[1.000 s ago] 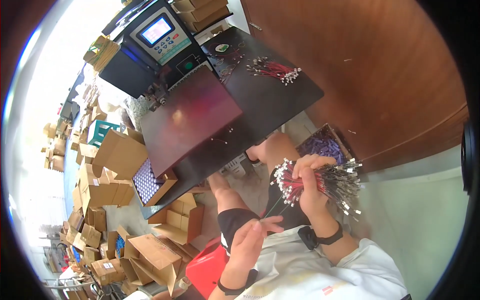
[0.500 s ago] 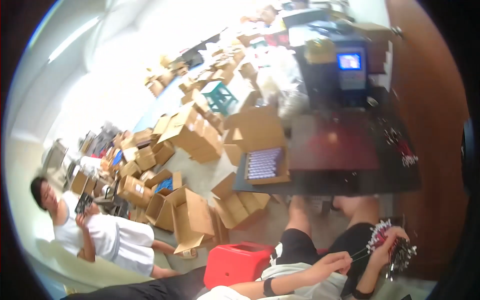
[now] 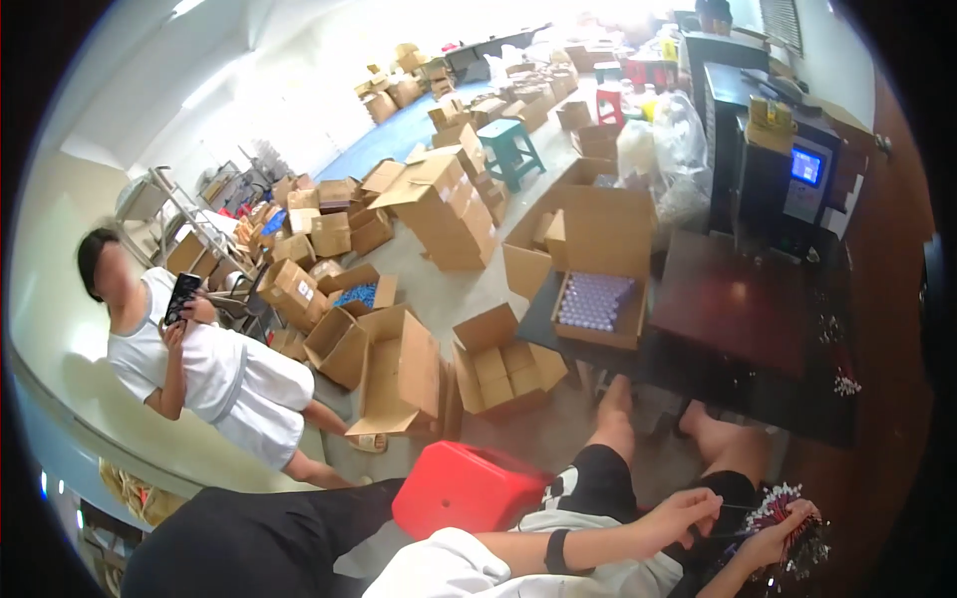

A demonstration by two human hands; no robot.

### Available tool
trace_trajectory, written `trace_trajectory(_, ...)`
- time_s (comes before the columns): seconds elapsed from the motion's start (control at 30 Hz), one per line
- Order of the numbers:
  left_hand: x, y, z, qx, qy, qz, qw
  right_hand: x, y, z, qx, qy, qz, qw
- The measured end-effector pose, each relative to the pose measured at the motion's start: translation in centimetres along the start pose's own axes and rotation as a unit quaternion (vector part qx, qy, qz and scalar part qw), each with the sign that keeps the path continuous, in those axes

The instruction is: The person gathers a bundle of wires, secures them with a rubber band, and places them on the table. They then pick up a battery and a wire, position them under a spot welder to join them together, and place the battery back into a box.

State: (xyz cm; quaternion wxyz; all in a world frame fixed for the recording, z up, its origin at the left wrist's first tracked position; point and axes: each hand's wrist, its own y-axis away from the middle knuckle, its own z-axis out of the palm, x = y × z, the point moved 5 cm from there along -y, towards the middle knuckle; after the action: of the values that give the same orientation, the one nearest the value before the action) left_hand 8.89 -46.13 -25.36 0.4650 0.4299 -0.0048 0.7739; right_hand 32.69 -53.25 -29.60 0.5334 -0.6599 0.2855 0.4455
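Note:
Over my lap, my right hand (image 3: 783, 540) is closed round a bundle of thin wires (image 3: 773, 505) with small white ends. Red and dark strands show among them, and loose ends hang below the fist. Just left of it, my left hand (image 3: 688, 518) has its fingers pinched together on a thin dark wire, which runs across to the bundle. How many wires it pinches is too small to tell. A black band circles my left wrist.
Ahead stands a dark table (image 3: 698, 361) with a reddish mat, more wires (image 3: 847, 386), a blue-screened machine (image 3: 805, 174) and a carton of purple-white cylinders (image 3: 596, 302). A red stool (image 3: 464, 490) stands at my left. Cardboard boxes (image 3: 506, 374) cover the floor; a person (image 3: 199, 349) holds a phone.
The view has turned, so the table and machine now appear farther right and the person higher. Both hands keep their hold; the wire between them appears shorter or less visible.

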Motion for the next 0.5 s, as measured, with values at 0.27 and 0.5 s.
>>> trace_trajectory(0.27, 4.5, 2.2, -0.8, -0.008, -0.253, 0.111, 0.961, -12.1, 2.0, 7.9, -0.12, -0.099, 0.015, 0.988)
trace_trajectory(0.5, 4.7, 1.0, 2.3, -0.045, -0.164, 0.226, 0.959, -9.9, 0.7, 5.1, -0.081, -0.114, -0.017, 0.99)
